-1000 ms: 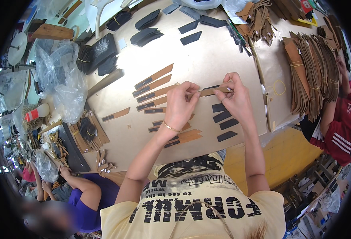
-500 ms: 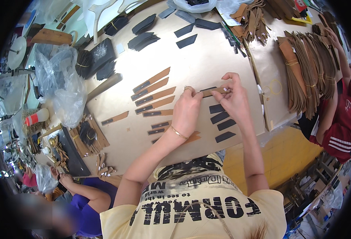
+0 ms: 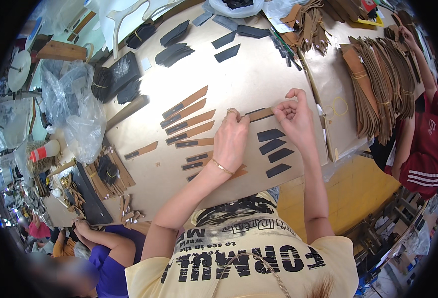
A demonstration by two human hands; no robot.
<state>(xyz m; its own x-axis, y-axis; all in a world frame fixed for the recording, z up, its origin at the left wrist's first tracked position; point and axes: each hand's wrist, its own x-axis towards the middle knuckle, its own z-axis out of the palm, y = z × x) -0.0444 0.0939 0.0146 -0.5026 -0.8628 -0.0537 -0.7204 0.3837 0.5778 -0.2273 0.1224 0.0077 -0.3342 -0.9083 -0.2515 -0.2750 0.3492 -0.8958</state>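
Two bare hands are meeting at opposite ends of a dark-edged brown strip (image 3: 260, 114) on the surface (image 3: 244, 74).
The strip is lying between them, just right of the left hand (image 3: 232, 136) and left of the right hand (image 3: 294, 118), its long axis running sideways and rising slightly rightward; both hands are about equally near. The left hand is bending its fingers down at the near-left end, its grip hidden; the right is curling its fingers, thumb close to the other tip, and whether it is pinching cannot be told. Black pieces (image 3: 278, 171) are lying below the strip.
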